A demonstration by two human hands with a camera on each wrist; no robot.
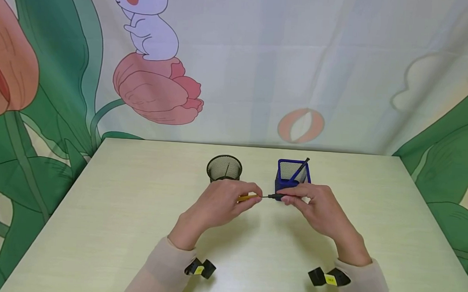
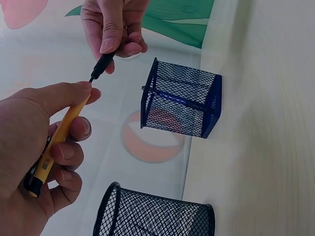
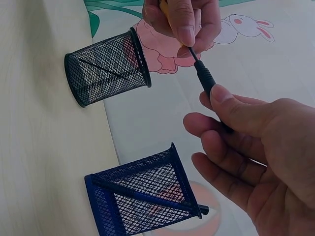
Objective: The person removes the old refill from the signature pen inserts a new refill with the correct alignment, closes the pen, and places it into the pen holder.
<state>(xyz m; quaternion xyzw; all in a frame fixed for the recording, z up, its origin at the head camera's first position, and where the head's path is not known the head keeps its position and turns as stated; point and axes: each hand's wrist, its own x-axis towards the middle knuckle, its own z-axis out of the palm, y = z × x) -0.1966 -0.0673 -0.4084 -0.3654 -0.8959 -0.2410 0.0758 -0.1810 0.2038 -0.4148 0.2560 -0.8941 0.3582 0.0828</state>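
Observation:
Between the fingers of my left hand (image 1: 225, 203) is a yellow pen barrel (image 2: 64, 125) with a black end and clip. In the right wrist view, my right hand (image 3: 275, 147) pinches a black ribbed pen grip (image 3: 204, 76) between thumb and fingers. A thin dark rod (image 1: 265, 196) runs from the grip to the left fingertips, where the barrel's end is partly hidden. Both hands are held above the table, in front of two mesh holders.
Behind the left hand stands a round black mesh cup (image 1: 224, 167) with a thin rod inside. A square blue mesh holder (image 3: 147, 196) with a dark pen (image 1: 300, 169) leaning in it is behind the right hand. A patterned curtain (image 1: 238, 67) hangs beyond the pale table (image 1: 115, 210).

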